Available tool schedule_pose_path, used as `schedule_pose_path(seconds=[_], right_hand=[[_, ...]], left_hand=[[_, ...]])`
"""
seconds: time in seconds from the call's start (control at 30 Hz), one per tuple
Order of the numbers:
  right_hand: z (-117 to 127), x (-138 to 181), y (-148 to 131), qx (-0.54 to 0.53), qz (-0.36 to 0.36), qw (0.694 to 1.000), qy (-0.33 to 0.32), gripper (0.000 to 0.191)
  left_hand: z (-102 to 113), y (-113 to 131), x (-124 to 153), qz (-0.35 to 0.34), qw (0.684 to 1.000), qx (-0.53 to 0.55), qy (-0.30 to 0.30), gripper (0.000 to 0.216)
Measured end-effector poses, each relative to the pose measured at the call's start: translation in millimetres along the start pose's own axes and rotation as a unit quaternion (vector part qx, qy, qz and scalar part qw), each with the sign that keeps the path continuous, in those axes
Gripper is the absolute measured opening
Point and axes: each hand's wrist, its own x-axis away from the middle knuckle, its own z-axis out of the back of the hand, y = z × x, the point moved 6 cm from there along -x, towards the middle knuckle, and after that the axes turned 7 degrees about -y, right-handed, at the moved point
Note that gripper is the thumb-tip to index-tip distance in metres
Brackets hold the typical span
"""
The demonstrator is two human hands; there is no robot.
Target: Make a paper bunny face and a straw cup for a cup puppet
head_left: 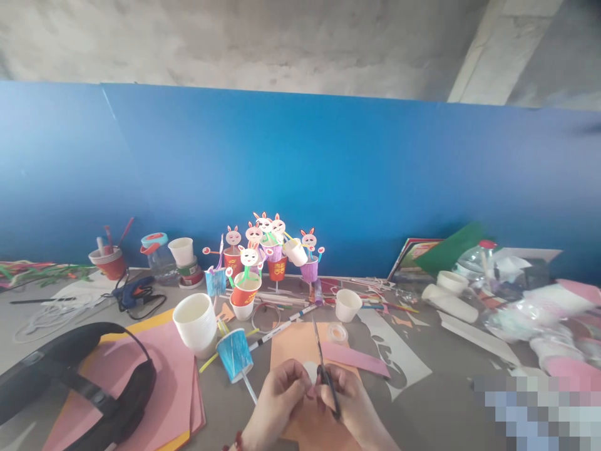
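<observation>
A small round white paper piece [310,371] is pinched in the fingers of my left hand [284,391]. My right hand [346,398] is closed around black-handled scissors [322,360], their blades pointing up and away from me. A bit of pink paper shows between my fingertips, partly hidden by them. Both hands are close together above an orange paper sheet [286,344]. Beyond them lie a pink paper strip [359,359] and a roll of clear tape [337,334]. A blue-coloured paper cup [235,355] on a white stick lies left of my left hand.
Paper-cup rabbit figures [248,257] stand near the blue partition [328,163]. White cups [195,319] are stacked at left, beside pink sheets [164,376] and a black strap-like object [79,382]. A white cup [348,305], cut white paper [399,357] and plastic-wrapped items [521,319] occupy the right.
</observation>
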Motion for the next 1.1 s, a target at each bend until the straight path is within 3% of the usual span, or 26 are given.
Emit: schedule_pose_path(seconds=[0.13, 0.27, 0.5, 0.93, 1.1], right_hand=[[3, -2, 5, -0.017, -0.018, 1.000, 0.017, 0.015], [5, -4, 8, -0.036, 0.013, 0.999, 0.024, 0.026], [-2, 0, 10, -0.021, -0.014, 1.000, -0.002, 0.023], [-5, 2, -6, -0.017, 0.011, 1.000, -0.003, 0.029], [-7, 4, -2, -0.004, -0.018, 0.999, -0.029, 0.041]], left_hand=[[-1, 2, 2, -0.002, 1.000, 0.000, -0.008, 0.030], [-2, 1, 3, 0.003, 1.000, 0.000, -0.022, 0.026], [2, 2, 2, -0.025, 1.000, -0.009, 0.010, 0.020], [-6, -4, 1, -0.030, 0.999, 0.025, -0.038, 0.038], [-2, 1, 3, -0.035, 0.999, 0.030, -0.010, 0.041]])
